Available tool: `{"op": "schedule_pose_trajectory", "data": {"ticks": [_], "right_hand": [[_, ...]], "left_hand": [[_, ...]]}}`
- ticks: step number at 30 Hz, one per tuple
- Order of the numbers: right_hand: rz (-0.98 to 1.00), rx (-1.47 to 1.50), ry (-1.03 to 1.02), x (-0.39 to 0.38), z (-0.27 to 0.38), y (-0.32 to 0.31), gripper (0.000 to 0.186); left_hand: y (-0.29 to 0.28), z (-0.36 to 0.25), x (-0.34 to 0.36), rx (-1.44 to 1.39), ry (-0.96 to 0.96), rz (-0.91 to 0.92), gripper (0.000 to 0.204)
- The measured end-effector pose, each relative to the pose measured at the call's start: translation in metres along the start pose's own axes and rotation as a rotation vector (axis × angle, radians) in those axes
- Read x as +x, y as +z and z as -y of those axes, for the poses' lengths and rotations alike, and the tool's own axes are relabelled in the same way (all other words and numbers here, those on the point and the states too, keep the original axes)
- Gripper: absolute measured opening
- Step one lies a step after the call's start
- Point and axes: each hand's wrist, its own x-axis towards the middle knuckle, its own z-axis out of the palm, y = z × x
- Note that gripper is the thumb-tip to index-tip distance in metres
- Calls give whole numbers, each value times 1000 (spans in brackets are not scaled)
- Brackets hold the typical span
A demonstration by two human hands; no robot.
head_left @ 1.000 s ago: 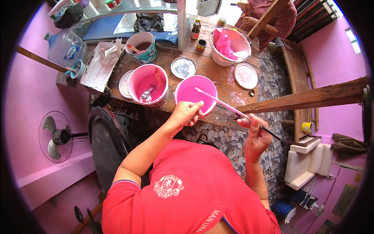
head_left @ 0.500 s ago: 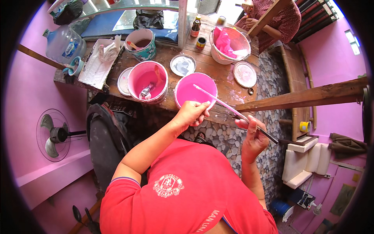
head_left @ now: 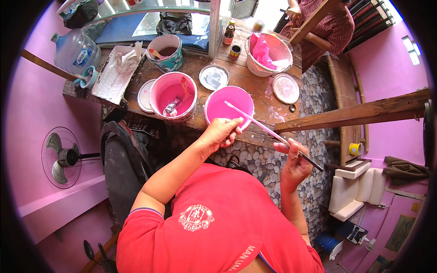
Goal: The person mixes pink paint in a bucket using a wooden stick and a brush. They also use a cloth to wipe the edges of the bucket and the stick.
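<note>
My right hand is closed round a long thin stick. The stick is dark at the end by my palm and coated pink over its far part. Its pink tip slants up and left over a bucket of pink paint. My left hand is closed at that bucket's near rim, thumb pressed to the curled fingers; what it pinches, if anything, is hidden. Left of it stands a second pink bucket, with a brush and a silvery object inside.
On the wooden table are a teal bucket, a paint tray, paint-smeared lids, a small tin and a white bucket with pink material. A wooden post juts in at right. Another person stands beyond the table.
The view has shifted slightly. My hands keep nearly the same pose, with the stick's tip a little lower and further left over the bucket.
</note>
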Motion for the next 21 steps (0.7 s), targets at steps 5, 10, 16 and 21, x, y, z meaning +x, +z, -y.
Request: {"op": "schedule_pose_trajectory", "data": {"ticks": [5, 10, 16, 21], "right_hand": [[39, 36, 26, -4, 0, 0, 23], [23, -26, 12, -3, 0, 4, 27], [67, -79, -60, -4, -4, 2, 24], [81, -65, -39, -6, -11, 1, 22]], "left_hand": [[0, -3, -1, 9, -13, 22, 39], [-1, -4, 0, -32, -35, 34, 38], [-2, -4, 2, -53, -41, 50, 37], [-2, -3, 4, -54, -44, 48, 36]]}}
